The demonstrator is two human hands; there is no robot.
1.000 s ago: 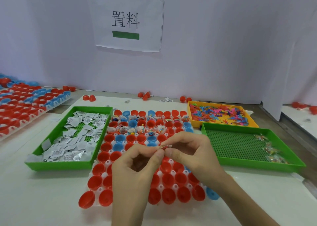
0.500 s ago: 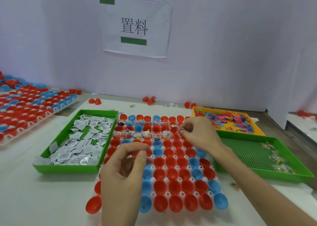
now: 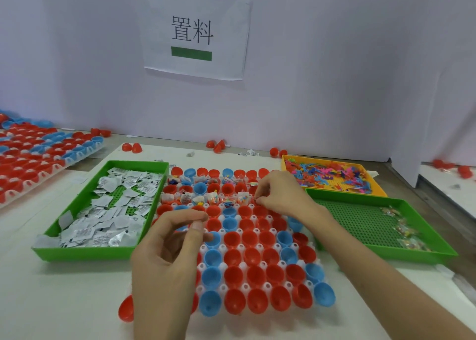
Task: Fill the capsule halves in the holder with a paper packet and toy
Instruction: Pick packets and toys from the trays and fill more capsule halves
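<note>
holder (image 3: 263, 264): far rows filled, near capsule halves (image 3: 233, 239) bare. right hand (image 3: 283, 198) at holder's far right, grip narrow, pinching a small piece (image 3: 257, 198), likely to seat it. left hand (image 3: 164, 257) over holder's left edge, curled; grip's contents unclear.

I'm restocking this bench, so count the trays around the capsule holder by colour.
Green trays: 2, one at the left, one at the right
Orange tray: 1
Total: 3
</note>
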